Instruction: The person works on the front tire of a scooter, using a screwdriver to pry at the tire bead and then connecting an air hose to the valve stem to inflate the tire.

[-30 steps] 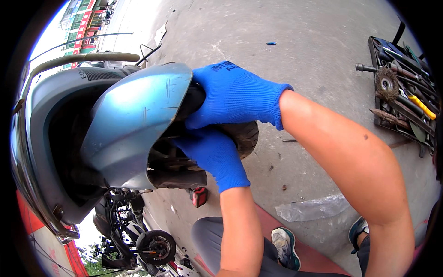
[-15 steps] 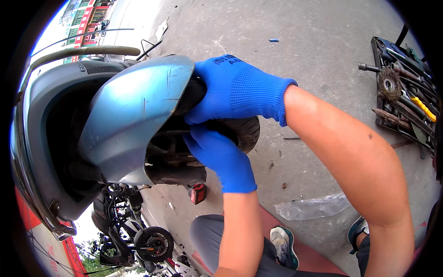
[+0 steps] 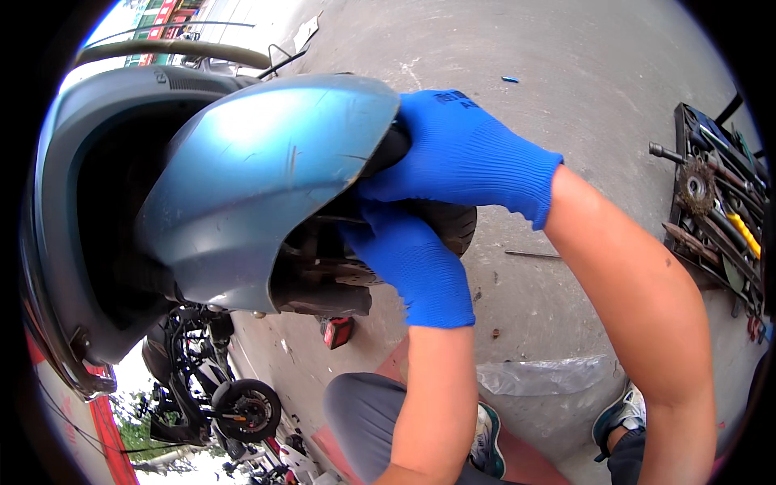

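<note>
A scooter's glossy blue-grey fender (image 3: pixel 267 162), scratched near its edge, fills the left middle. Both my hands wear blue knit gloves and reach in beneath its right edge, beside the black tyre (image 3: pixel 457 225). My right hand (image 3: pixel 453 149) lies higher, against a dark rounded part (image 3: pixel 388 152) under the fender rim; its fingertips are hidden. Just below it, my left hand (image 3: pixel 412 259) goes into the dark gap by the wheel, its fingers out of sight. Whether either hand holds something cannot be seen. A black flap-like piece (image 3: pixel 327 299) hangs below the fender.
A toolbox (image 3: pixel 683 129) full of hand tools, with a wire wheel brush (image 3: pixel 695 187), stands at the right. On the concrete lie a thin rod (image 3: pixel 532 255), a clear plastic sheet (image 3: pixel 541 377) and a red-and-black object (image 3: pixel 338 331). A black motorcycle (image 3: pixel 202 380) stands lower left.
The view has shifted, so the fender and both gloves appear further right. My left hand reaches slightly deeper under the right one. Both hands stay at the fender's edge.
</note>
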### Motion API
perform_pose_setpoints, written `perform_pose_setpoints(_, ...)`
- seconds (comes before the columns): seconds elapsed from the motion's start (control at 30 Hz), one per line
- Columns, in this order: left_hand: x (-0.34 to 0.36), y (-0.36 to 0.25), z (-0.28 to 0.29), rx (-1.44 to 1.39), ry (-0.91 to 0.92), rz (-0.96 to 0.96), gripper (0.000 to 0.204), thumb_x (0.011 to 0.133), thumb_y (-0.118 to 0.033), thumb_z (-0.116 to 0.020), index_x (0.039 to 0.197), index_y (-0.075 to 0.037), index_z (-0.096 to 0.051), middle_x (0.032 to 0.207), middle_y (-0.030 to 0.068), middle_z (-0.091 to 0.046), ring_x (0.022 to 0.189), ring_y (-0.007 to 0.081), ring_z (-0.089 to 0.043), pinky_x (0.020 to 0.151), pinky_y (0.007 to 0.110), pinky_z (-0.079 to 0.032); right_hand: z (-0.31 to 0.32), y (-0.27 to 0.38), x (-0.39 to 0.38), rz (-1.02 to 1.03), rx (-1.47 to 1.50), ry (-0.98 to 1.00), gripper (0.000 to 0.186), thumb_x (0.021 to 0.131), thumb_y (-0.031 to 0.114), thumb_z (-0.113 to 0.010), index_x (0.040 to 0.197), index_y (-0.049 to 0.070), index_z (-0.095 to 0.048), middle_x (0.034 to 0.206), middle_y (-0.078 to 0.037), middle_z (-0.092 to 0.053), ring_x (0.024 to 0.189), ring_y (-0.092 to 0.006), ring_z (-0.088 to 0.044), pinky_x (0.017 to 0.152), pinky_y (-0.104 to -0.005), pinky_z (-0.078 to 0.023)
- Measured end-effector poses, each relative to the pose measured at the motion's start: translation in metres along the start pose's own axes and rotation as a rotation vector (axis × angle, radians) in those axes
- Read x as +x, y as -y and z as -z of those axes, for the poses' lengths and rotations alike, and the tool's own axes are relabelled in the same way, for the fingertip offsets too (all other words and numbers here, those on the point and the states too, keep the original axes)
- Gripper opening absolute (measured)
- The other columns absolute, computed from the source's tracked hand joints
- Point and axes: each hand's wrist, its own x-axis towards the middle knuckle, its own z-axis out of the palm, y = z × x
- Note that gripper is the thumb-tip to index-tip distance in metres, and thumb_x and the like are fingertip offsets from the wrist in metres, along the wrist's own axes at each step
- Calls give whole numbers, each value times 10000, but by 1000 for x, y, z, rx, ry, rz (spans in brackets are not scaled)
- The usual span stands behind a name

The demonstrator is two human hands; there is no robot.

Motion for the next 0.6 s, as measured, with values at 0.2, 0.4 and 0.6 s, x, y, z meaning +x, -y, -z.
perform_pose_setpoints(0.2, -1, 0, -1, -86, 5, 30, 501, 1004, -162, -503, 1437, 34, -344, 1365, 190, -497, 1162, 254, -561, 984, 350, -475, 0, 0, -3, -43, 34, -6, 495, 678, 351, -778, 1051, 36, -700, 973, -206, -710, 902, -332, -700, 845, -394, -549)
perform_pose_setpoints(0.4, -4, 3, 1, -131, 43, 16, 499, 980, -96, -515, 1436, 27, -354, 1379, 188, -492, 1231, 247, -519, 1050, 351, -425, 1, 2, -6, -79, 16, 15, 502, 691, 323, -795, 1096, 44, -696, 1000, -187, -718, 918, -304, -705, 852, -380, -542)
perform_pose_setpoints(0.6, -3, 20, 8, 87, 34, -44, 510, 968, -100, -532, 1424, 43, -355, 1393, 210, -479, 1263, 272, -494, 1072, 379, -388, 1, -3, -6, -43, 4, 10, 522, 683, 330, -782, 1117, 54, -692, 994, -196, -718, 921, -323, -707, 854, -393, -545)
